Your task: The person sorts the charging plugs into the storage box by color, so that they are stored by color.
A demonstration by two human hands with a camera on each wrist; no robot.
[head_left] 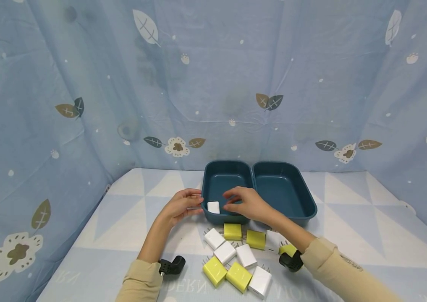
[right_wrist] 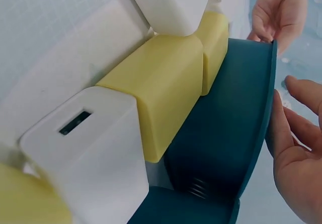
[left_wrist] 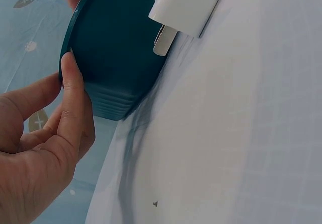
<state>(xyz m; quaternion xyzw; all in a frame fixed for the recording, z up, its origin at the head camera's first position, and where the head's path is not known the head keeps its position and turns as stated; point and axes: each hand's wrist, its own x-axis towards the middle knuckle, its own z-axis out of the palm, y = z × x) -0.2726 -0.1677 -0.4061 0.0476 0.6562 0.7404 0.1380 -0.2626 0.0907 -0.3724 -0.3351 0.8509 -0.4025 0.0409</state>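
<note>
My left hand (head_left: 184, 205) is at the left side of a dark teal bin (head_left: 232, 168), pinching its rim between thumb and fingers in the left wrist view. Inside that bin, near its front left corner, stands a white charger plug (head_left: 213, 207). Over the bin's front right part hovers my right hand (head_left: 249, 203), thumb and fingers apart with nothing between them. In the right wrist view the fingers of the right hand (right_wrist: 297, 138) overlap the bin's rim. White plugs (head_left: 260, 281) and yellow plugs (head_left: 215, 271) lie in front of the bin.
A second teal bin (head_left: 284, 170) adjoins the first on its right. Several plugs cluster close to the front walls, one yellow plug (head_left: 288, 250) partly behind the right wrist's black camera (head_left: 291, 261). A patterned cloth covers the table (head_left: 353, 209), and a blue curtain (head_left: 221, 84) hangs behind.
</note>
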